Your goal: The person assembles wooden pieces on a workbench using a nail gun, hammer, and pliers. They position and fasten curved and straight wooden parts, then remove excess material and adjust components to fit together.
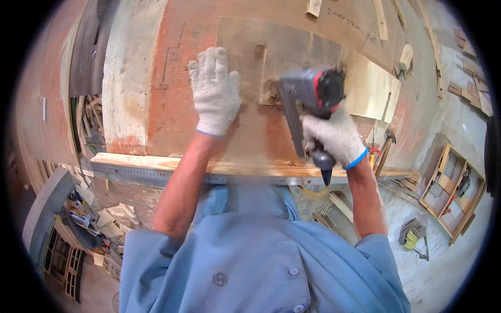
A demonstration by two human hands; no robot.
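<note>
My left hand (215, 91), in a white knit glove, lies flat with its fingers stretched out beside the left edge of a thin plywood piece (360, 86) on the large reddish wooden worktop (175, 117). My right hand (339, 136), gloved in white with a blue cuff, is wrapped round the handle of a dark nail gun (301, 91) with red trim. The gun is smeared by motion and hangs over the plywood's near edge. From the lower end of its handle a yellow air hose (315, 193) runs down. Whether its nose touches the wood is hidden.
A pale wooden strip (135, 160) and a metal rule (151, 173) run along the worktop's near edge. At right, a hammer (385, 151) rests there. Wood offcuts (117, 219) pile up below left. On the right floor are a wooden frame (443, 188) and a dustpan-like scoop (414, 233).
</note>
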